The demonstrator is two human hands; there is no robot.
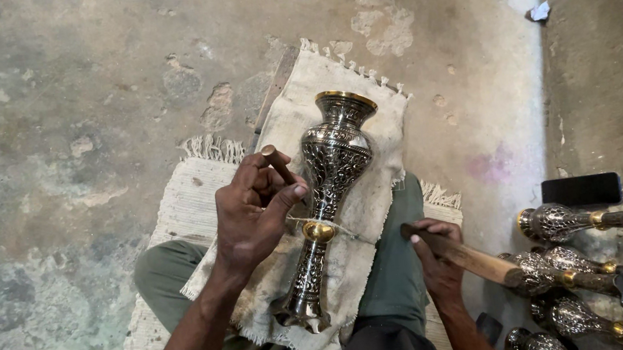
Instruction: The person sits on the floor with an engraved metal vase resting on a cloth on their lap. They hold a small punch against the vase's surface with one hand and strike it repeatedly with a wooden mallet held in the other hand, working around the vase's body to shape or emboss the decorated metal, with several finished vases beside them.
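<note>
An engraved metal vase (pixel 331 176), dark with a brass rim and a brass ring, lies on a white cloth (pixel 369 124) across my lap. My left hand (pixel 256 205) grips a thin chisel (pixel 278 163), its tip set against the vase's narrow waist near the brass ring (pixel 319 231). My right hand (pixel 437 258) is closed around the wooden handle of a hammer (pixel 468 259) held off to the right of the vase; its far end lies over the vases on the floor.
Several similar engraved vases (pixel 591 259) lie piled on the floor at the right, with a black phone (pixel 581 190) beside them. A woven mat (pixel 188 202) lies under my legs on a rough concrete floor (pixel 66 110).
</note>
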